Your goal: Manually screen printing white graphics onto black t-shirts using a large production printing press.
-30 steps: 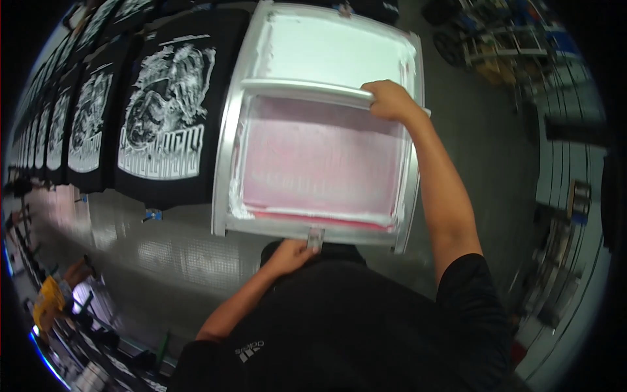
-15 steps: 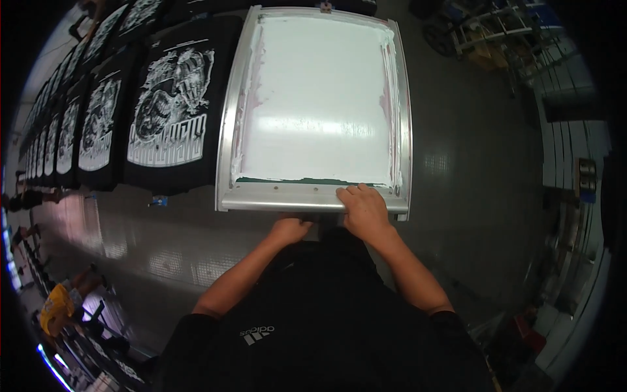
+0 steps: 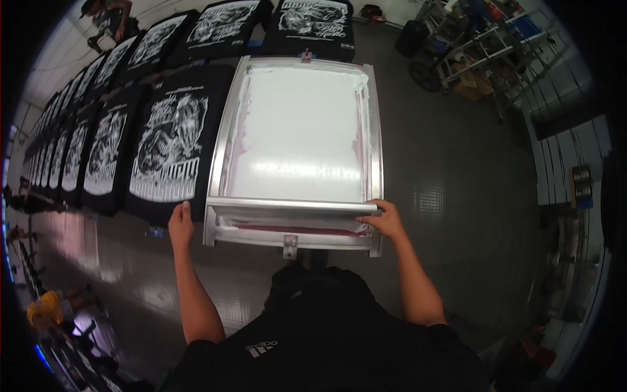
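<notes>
A screen-printing frame (image 3: pixel 375 150) of silvery metal lies in front of me, its mesh coated with white ink (image 3: pixel 300 124). Across the near part of the frame runs a long metal squeegee (image 3: pixel 287 205). My right hand (image 3: pixel 385 219) is closed around the squeegee's right end, thumb and fingers on opposite sides of the bar. My left hand (image 3: pixel 182 223) is raised left of the frame, apart from the squeegee, near the lower edge of a printed black T-shirt (image 3: pixel 171 144). Its thumb points up, the fingers partly hidden behind; nothing shows in it.
More black printed shirts (image 3: pixel 104 150) lie in rows at left and beyond the frame. A metal clamp (image 3: pixel 290 247) sits at the frame's near edge. Shelving and wheeled gear (image 3: pixel 483 52) stand far right. Other people (image 3: pixel 114 19) are at upper left and lower left (image 3: pixel 49 312).
My left hand has come out from under the frame's near edge and moved left. The squeegee now lies farther in, baring a reddish strip and the near rail. The view has shifted.
</notes>
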The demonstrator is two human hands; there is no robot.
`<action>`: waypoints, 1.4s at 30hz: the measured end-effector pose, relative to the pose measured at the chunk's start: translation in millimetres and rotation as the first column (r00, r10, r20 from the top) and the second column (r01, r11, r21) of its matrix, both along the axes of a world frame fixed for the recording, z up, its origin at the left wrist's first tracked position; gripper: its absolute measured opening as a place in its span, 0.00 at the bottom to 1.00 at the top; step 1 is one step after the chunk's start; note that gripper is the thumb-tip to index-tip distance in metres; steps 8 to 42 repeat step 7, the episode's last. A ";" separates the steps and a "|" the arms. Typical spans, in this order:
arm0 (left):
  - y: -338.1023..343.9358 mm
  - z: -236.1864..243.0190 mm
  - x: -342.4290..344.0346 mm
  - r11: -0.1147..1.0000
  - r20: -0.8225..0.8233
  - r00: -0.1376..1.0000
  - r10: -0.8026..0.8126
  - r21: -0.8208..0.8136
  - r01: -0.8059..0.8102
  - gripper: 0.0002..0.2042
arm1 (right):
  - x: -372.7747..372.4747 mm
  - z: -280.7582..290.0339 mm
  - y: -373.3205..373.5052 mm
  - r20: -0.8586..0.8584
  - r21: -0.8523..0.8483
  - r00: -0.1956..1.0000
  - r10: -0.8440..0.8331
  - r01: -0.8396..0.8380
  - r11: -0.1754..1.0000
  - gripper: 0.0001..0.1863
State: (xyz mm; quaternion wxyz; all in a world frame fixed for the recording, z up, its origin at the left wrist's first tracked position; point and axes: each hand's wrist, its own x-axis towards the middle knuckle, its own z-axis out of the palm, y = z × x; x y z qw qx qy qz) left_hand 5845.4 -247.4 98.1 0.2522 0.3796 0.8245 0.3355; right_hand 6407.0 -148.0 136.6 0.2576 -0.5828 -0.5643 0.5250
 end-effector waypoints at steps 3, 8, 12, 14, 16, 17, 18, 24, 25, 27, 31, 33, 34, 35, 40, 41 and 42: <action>42.4 -48.9 7.5 0.992 0.130 0.986 -0.106 -0.051 0.113 0.25 | 5.9 -13.0 12.0 -0.145 -0.161 0.985 -0.094 0.071 0.984 0.20; 43.7 -71.5 20.6 0.977 0.112 0.982 -0.151 0.165 0.131 0.23 | 11.2 -10.5 14.8 -0.213 0.026 0.975 -0.065 0.072 0.997 0.24; 43.7 -71.5 20.6 0.977 0.112 0.982 -0.151 0.165 0.131 0.23 | 11.2 -10.5 14.8 -0.213 0.026 0.975 -0.065 0.072 0.997 0.24; 43.7 -71.5 20.6 0.977 0.112 0.982 -0.151 0.165 0.131 0.23 | 11.2 -10.5 14.8 -0.213 0.026 0.975 -0.065 0.072 0.997 0.24; 43.7 -71.5 20.6 0.977 0.112 0.982 -0.151 0.165 0.131 0.23 | 11.2 -10.5 14.8 -0.213 0.026 0.975 -0.065 0.072 0.997 0.24; 43.7 -71.5 20.6 0.977 0.112 0.982 -0.151 0.165 0.131 0.23 | 11.2 -10.5 14.8 -0.213 0.026 0.975 -0.065 0.072 0.997 0.24; 43.7 -71.5 20.6 0.977 0.112 0.982 -0.151 0.165 0.131 0.23 | 11.2 -10.5 14.8 -0.213 0.026 0.975 -0.065 0.072 0.997 0.24; 43.7 -71.5 20.6 0.977 0.112 0.982 -0.151 0.165 0.131 0.23 | 11.2 -10.5 14.8 -0.213 0.026 0.975 -0.065 0.072 0.997 0.24; 43.7 -71.5 20.6 0.977 0.112 0.982 -0.151 0.165 0.131 0.23 | 11.2 -10.5 14.8 -0.213 0.026 0.975 -0.065 0.072 0.997 0.24; 43.7 -71.5 20.6 0.977 0.112 0.982 -0.151 0.165 0.131 0.23 | 11.2 -10.5 14.8 -0.213 0.026 0.975 -0.065 0.072 0.997 0.24; 43.7 -71.5 20.6 0.977 0.112 0.982 -0.151 0.165 0.131 0.23 | 11.2 -10.5 14.8 -0.213 0.026 0.975 -0.065 0.072 0.997 0.24; 43.7 -71.5 20.6 0.977 0.112 0.982 -0.151 0.165 0.131 0.23 | 11.2 -10.5 14.8 -0.213 0.026 0.975 -0.065 0.072 0.997 0.24; 43.7 -71.5 20.6 0.977 0.112 0.982 -0.151 0.165 0.131 0.23 | 11.2 -10.5 14.8 -0.213 0.026 0.975 -0.065 0.072 0.997 0.24; 43.7 -71.5 20.6 0.977 0.112 0.982 -0.151 0.165 0.131 0.23 | 11.2 -10.5 14.8 -0.213 0.026 0.975 -0.065 0.072 0.997 0.24; 43.7 -71.5 20.6 0.977 0.112 0.982 -0.151 0.165 0.131 0.23 | 11.2 -10.5 14.8 -0.213 0.026 0.975 -0.065 0.072 0.997 0.24; 43.7 -71.5 20.6 0.977 0.112 0.982 -0.151 0.165 0.131 0.23 | 11.2 -10.5 14.8 -0.213 0.026 0.975 -0.065 0.072 0.997 0.24; 43.7 -71.5 20.6 0.977 0.112 0.982 -0.151 0.165 0.131 0.23 | 11.2 -10.5 14.8 -0.213 0.026 0.975 -0.065 0.072 0.997 0.24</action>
